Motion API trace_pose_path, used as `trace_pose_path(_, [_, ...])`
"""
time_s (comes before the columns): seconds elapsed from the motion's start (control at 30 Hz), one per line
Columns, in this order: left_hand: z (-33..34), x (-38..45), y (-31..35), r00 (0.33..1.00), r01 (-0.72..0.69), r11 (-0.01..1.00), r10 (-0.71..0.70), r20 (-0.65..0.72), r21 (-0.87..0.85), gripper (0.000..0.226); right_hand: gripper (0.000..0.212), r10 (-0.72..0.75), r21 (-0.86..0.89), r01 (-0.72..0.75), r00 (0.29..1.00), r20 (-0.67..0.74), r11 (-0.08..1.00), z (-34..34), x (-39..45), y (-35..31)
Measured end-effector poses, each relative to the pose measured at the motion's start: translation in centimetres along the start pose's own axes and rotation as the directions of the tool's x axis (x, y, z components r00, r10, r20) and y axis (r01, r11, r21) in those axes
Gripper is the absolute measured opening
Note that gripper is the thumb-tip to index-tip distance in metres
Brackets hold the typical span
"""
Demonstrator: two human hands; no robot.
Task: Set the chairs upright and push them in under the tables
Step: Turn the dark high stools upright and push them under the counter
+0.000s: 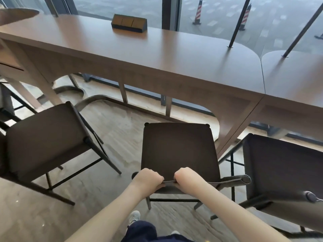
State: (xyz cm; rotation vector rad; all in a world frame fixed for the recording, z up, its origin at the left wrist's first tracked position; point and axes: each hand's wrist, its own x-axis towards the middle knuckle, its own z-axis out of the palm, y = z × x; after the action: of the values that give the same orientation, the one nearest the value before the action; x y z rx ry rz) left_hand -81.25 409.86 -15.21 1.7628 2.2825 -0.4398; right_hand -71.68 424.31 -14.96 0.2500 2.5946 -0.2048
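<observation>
Left chair [47, 142] upright, angled, seat just short of the table [157, 55] edge, not tucked under. A further dark chair frame [7, 102] shows at the far left edge, mostly cut off.

Middle chair [178, 151] upright, square to the table, front seat edge near the table's apron but still out from under it. Low backrest bar [232, 179] runs across the near side of the seat. Left hand [148, 180] fingers curled over the bar, gripping it left of centre. Right hand [187, 179] same grip, just beside the left, knuckles up. Both hands sit on the bar's middle; the bar's right end sticks out clear of them. Fingertips hidden under the bar.

Right chair [283, 168] upright, also standing out from the second table [297, 72], which butts against the first.

Surface: long brown wood-look tabletop, rounded corners, a dark socket box [129, 23] near its far edge, two slanted black poles [239, 23] meeting the top at the right. Floor [111, 130] light wood plank. Beyond the table, full-height window [122, 6]; outside, grey paving with two red-and-white striped cones [198, 12]. A light shoe [134, 217] and dark trouser leg at the bottom.
</observation>
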Motion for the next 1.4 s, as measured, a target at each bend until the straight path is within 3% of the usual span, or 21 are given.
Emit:
trace_pose_path(0.27, [0.1,0.5,-1.1,0.991,-0.133,0.990,0.133,0.002,0.044,0.035,0.031,0.053,-0.006,-0.052,0.998,0.044,0.999,0.1,-0.1,-0.5])
trace_pose_path(0.63, [-1.2,1.2,-6.9,0.985,-0.170,0.975,0.168,0.028,0.146,0.039,0.019,0.072,-0.062,-0.068,0.995,0.067,0.996,-3.1,2.9,-3.5])
trace_pose_path(0.93, [-1.5,2.3,-12.9,0.975,-0.222,0.964,0.216,0.053,0.149,0.042,0.022,0.116,0.048,-0.115,0.993,-0.016,0.992,-5.4,7.1,-5.9])
trace_pose_path(1.4, [-1.0,3.4,-19.6,0.960,-0.279,0.942,0.271,0.065,0.186,0.044,0.020,0.180,0.122,-0.177,0.983,-0.018,0.977,-7.2,12.6,-8.5])
